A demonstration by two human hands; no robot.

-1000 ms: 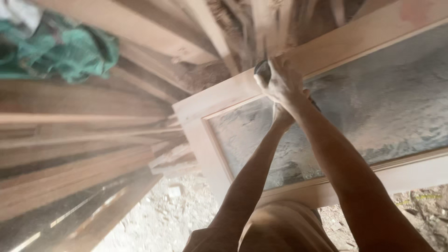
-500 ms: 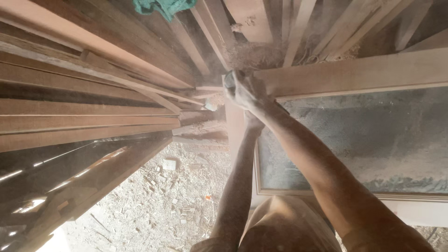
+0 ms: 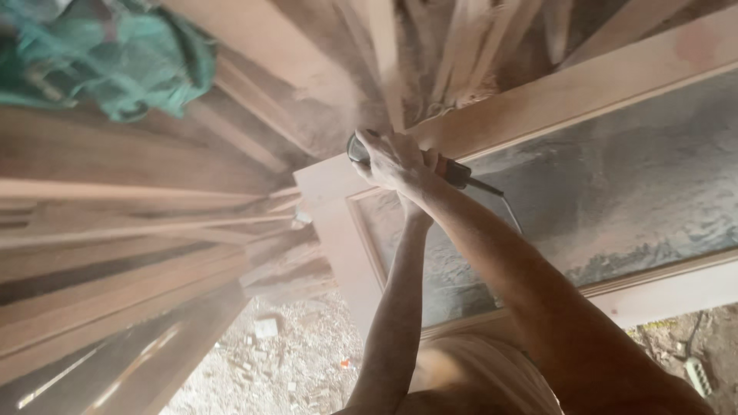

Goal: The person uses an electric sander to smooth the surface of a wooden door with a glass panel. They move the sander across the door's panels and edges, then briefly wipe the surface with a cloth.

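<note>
Both my hands meet on a hand-held power sander (image 3: 361, 150) pressed against the corner of a pale wooden frame (image 3: 327, 192). My right hand (image 3: 392, 157) lies on top of the tool's body. My left hand (image 3: 413, 206) comes up from below and is mostly hidden under the right one. The tool's dark handle with a red part (image 3: 455, 174) sticks out to the right, and a thin cable (image 3: 503, 204) trails from it. Fine dust hangs in the air above the tool. A grey, dusty panel (image 3: 615, 177) fills the frame.
Long wooden planks (image 3: 115, 230) are stacked at the left and more boards (image 3: 461, 46) lean above. A green cloth (image 3: 100, 61) lies on the planks at upper left. Rubble covers the ground (image 3: 284, 361) below. A small pale object (image 3: 696, 376) lies at lower right.
The view has swung, bringing the green cloth back to the upper left. My hands stay on the sander by the frame's corner, and the dust cloud above it is thicker.
</note>
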